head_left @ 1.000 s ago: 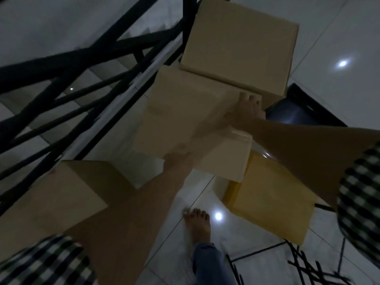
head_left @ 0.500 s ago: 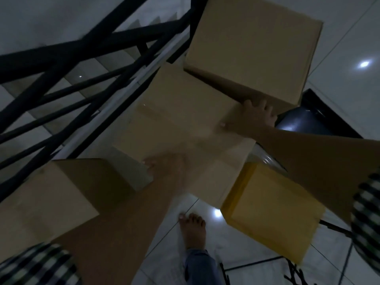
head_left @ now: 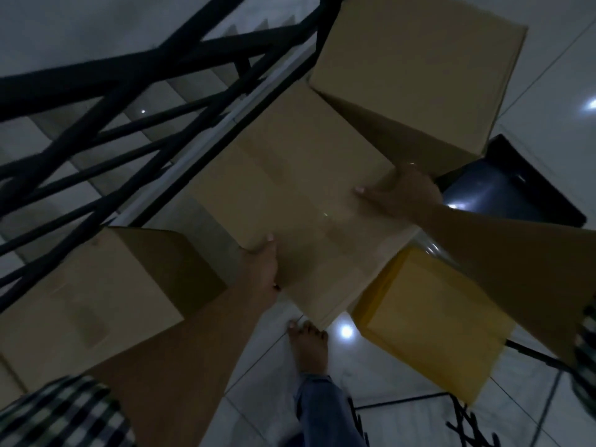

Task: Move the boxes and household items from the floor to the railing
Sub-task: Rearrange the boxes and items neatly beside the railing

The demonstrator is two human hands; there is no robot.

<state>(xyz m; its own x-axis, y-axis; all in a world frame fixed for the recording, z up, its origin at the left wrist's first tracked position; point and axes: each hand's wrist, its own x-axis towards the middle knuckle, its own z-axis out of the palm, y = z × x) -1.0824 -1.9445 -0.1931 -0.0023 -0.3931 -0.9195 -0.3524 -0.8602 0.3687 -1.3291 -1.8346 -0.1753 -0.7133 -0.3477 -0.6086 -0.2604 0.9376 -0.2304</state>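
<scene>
Dim light, view steeply down beside a stairwell.

Middle cardboard box (head_left: 290, 201): held between both hands, long face up, one corner close to the black railing (head_left: 154, 130). Whether its underside rests on the floor or is lifted off it cannot be told from here.

Left hand (head_left: 259, 269): clasped on the near-left edge of the box, thumb lying on the top face, remaining fingers wrapped under the edge and out of sight.

Right hand (head_left: 403, 193): gripping the far-right corner of the same box, thumb on top pointing left, fingers curled over the side.

Second cardboard box (head_left: 416, 66): at the far end by the railing post, standing higher than the held box, their edges meeting or nearly so.

Third cardboard box (head_left: 80, 298): near left, just beside the railing, partly hidden by the left forearm.

Yellow box (head_left: 429, 330): on the white tiled floor (head_left: 532, 91) below the right forearm, its corner tucked under the held box's near edge.

Dark tray-like object (head_left: 516, 188): on the floor beyond the right hand; kind unclear.

Bare foot (head_left: 309, 346) with a denim trouser leg on the tiles near the held box's near corner. Checked sleeves at both lower frame corners. Steps visible beyond the railing bars.
</scene>
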